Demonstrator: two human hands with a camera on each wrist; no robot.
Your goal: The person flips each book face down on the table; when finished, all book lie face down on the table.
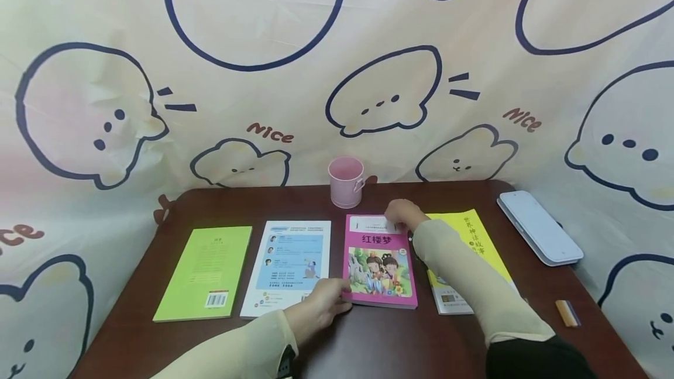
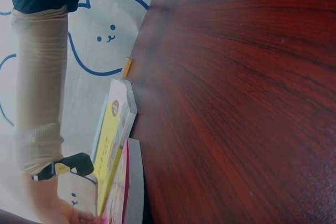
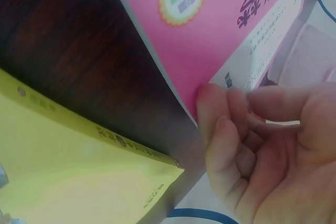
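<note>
A pink book (image 1: 380, 238) with two cartoon figures on its cover lies face up on the dark table. My left hand (image 1: 321, 309) holds its near left corner, thumb at the left side and fingers by the front edge. At the far right corner, my right hand (image 1: 405, 213) grips the book with bent fingers. The right wrist view shows those fingertips (image 3: 207, 95) against the pink cover's corner. Right of it lies a yellow book (image 1: 468, 233), partly hidden under my right forearm. To the left are a white-and-blue book (image 1: 289, 262) and a green book (image 1: 205, 268).
A pink metal cup (image 1: 346, 186) stands behind the pink book. On the right edge of the table (image 1: 389, 344) lie a white flat case (image 1: 539, 227) and a small brown-and-white block (image 1: 567, 313). A patterned cloth (image 1: 295, 92) hangs behind the table.
</note>
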